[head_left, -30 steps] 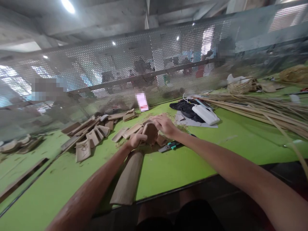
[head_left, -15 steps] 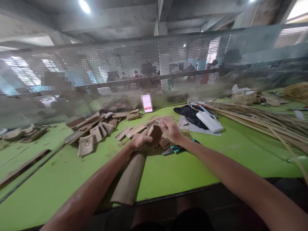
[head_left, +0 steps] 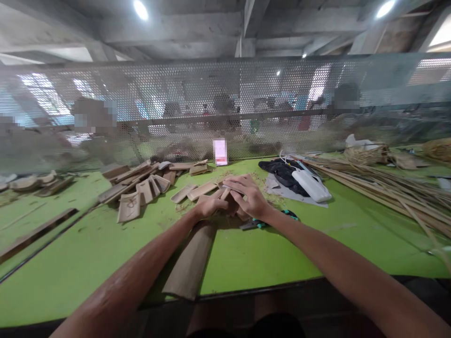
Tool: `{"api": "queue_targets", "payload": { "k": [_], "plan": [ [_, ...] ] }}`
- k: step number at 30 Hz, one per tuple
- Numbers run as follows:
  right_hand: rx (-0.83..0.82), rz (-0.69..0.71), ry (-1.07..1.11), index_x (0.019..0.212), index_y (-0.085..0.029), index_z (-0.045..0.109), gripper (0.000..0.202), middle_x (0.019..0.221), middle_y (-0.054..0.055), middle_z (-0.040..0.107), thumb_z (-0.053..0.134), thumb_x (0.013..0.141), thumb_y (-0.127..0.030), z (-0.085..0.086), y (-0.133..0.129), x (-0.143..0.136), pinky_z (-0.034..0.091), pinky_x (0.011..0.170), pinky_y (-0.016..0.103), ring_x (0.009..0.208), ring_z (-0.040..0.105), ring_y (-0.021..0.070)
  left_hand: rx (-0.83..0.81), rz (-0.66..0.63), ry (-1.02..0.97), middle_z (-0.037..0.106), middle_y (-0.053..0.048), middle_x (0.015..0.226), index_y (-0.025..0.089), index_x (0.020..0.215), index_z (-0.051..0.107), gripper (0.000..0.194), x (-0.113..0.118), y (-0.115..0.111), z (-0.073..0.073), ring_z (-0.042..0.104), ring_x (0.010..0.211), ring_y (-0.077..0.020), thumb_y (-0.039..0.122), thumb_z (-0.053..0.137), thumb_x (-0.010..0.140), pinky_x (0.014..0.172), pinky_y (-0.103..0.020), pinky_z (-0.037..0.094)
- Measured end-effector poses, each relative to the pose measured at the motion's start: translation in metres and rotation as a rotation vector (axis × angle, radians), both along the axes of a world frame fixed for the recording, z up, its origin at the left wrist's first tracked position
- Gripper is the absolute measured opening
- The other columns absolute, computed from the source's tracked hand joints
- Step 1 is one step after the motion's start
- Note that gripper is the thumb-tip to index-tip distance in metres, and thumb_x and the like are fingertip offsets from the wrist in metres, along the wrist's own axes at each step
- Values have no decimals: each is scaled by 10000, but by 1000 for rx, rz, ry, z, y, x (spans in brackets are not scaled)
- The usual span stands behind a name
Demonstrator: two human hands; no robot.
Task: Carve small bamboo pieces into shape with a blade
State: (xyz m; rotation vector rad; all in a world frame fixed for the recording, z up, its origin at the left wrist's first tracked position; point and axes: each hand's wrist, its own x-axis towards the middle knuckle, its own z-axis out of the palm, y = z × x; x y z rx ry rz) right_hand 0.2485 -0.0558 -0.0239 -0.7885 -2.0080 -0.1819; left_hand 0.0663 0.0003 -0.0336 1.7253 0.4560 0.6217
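My left hand (head_left: 212, 206) is closed on a short, curved piece of bamboo (head_left: 225, 193) above the middle of the table. Curled over the top of that piece is my right hand (head_left: 248, 193), its fingers bent together round a thin greyish thing (head_left: 233, 188) too small to name. My right hand hides much of the held piece. Beneath my left wrist a longer half-round bamboo length (head_left: 192, 263) lies towards the table's front edge. Right beside my right wrist lies a tool with teal and black handles (head_left: 260, 224), partly covered by the forearm.
Cut bamboo pieces (head_left: 129, 206) lie piled at the left, with two more (head_left: 201, 191) nearer my hands. A propped phone (head_left: 220, 152) stands before a perforated screen (head_left: 183, 122). To the right are a white power bank (head_left: 312, 184), black cloth (head_left: 282, 173) and long bamboo strips (head_left: 380, 183).
My right hand has come down over the bamboo piece, covering its face, which showed before. My left hand keeps its hold. The whole view has tilted slightly.
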Motion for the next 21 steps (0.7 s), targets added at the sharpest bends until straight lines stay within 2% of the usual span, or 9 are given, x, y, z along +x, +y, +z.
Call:
{"api": "queue_targets", "payload": {
  "k": [4, 9, 13, 17, 21],
  "plan": [
    [8, 2, -3, 1318, -241, 679, 348, 1288, 98, 706, 468, 1042, -240, -2, 1, 0, 498, 1041, 524, 1185, 604, 258, -28, -36, 0, 689, -58, 689, 143, 719, 662, 118, 1, -5, 4, 594, 619, -203, 176, 629, 611, 602, -326, 502],
    [38, -9, -4, 1273, -230, 702, 338, 1265, 106, 710, 455, 1043, -221, 2, 1, 0, 509, 1019, 511, 1169, 617, 256, -49, 34, -6, 672, -29, 658, 152, 775, 638, 180, 1, -8, 7, 581, 602, -178, 155, 622, 596, 578, -290, 485],
    [85, -60, -15, 1197, -208, 734, 302, 1193, 106, 739, 484, 1027, -217, 3, 6, 6, 527, 959, 507, 1081, 625, 266, -113, 41, -13, 694, -25, 699, 153, 828, 630, 256, 0, -6, 5, 613, 633, -180, 176, 640, 573, 585, -270, 501],
    [116, -124, -15, 1164, -191, 744, 289, 1106, 104, 760, 489, 1031, -220, 3, 10, 10, 537, 896, 492, 1007, 616, 272, -173, 11, -9, 681, -37, 694, 146, 819, 631, 243, 0, -5, 5, 629, 646, -191, 184, 637, 580, 597, -280, 516],
    [81, -89, 9, 1214, -215, 731, 297, 1143, 92, 752, 489, 1043, -238, 5, 3, 2, 528, 925, 487, 1049, 619, 267, -123, 31, 10, 699, -38, 727, 151, 825, 658, 242, 0, -5, 6, 628, 674, -197, 179, 639, 585, 620, -284, 524]
  ]
}}
